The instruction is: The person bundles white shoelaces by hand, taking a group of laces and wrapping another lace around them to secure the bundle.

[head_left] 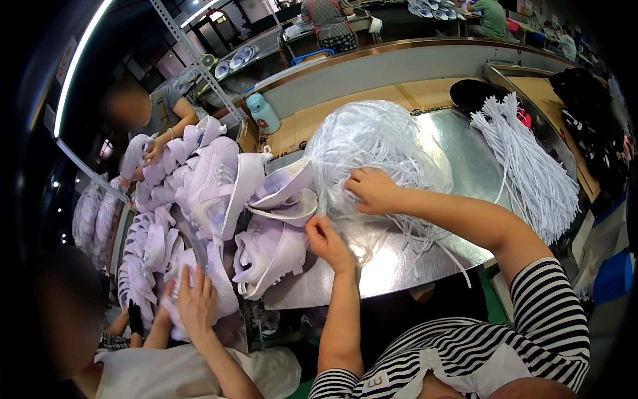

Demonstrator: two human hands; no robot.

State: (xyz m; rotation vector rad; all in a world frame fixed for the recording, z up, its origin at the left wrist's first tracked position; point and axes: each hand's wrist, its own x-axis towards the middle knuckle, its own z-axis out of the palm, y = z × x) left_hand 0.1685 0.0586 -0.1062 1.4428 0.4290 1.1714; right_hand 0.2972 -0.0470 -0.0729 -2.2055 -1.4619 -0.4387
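Lace bag (385, 143): opening step, apparently; left hand (329, 245) fingers pinching its 7-o'clock edge, right hand (376, 191) fingers' grip unclear; next likely calls for parting film

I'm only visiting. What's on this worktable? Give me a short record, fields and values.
Left hand: at the left edge of the clear bag; grip unclear
Right hand: on the bag
In bag: white laces
Left: pale lilac shoes; another person's hand among them
Right: white lace bundle
Behind: light-blue bottle
Surface: shiny metal tabletop
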